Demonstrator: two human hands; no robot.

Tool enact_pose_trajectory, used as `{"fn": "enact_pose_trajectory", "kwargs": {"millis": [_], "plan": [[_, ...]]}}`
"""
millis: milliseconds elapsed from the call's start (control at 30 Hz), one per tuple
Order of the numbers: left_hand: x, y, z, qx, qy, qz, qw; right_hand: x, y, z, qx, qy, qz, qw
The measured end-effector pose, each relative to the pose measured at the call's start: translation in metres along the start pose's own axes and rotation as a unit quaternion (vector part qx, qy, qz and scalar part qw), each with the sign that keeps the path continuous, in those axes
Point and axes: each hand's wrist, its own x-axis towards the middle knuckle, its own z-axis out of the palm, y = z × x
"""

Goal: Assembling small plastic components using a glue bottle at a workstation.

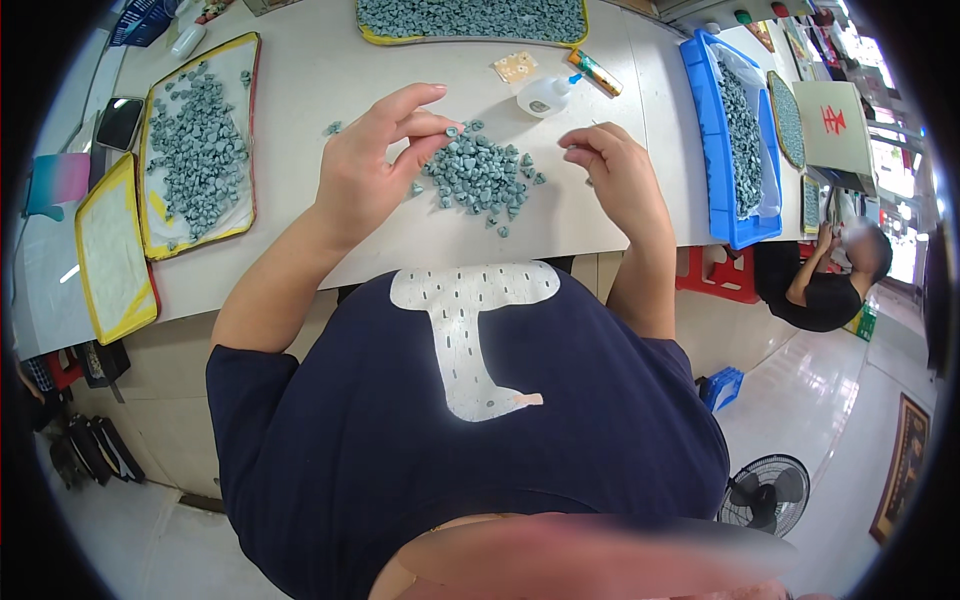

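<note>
My left hand [372,160] pinches a small grey-green cup-shaped piece [453,132] between thumb and forefinger. Just below it, a loose pile of similar pieces [478,175] lies on the white table [330,255], with a few strays around the edges. To the right of the pile, my right hand [615,170] hovers with thumb and fingertips pressed together. Whatever sits in that pinch is too small to name. Beyond the pile stands a squeeze bottle [543,97] with a blue tip, beside a green-and-orange tube [594,72] and a patterned paper square [516,67].
Yellow-rimmed trays [252,150] of the same pieces lie left and at the far edge. A black phone [119,124] rests at the left. On the right are a blue crate [700,150] of pieces and a seated person [835,285]. A fan [765,495] stands on the floor.
</note>
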Motion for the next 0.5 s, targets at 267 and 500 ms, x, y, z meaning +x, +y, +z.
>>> {"fn": "enact_pose_trajectory", "kwargs": {"millis": [267, 500], "plan": [[0.001, 0.003, 0.004, -0.006, -0.008, 0.005, 1.0, 0.005, -0.055, 0.029, 0.318, 0.07, -0.069, 0.943], [-0.002, 0.001, -0.006, -0.008, -0.034, -0.003, 0.999, 0.015, -0.079, 0.052, 0.163, 0.214, -0.256, 0.929]]}}
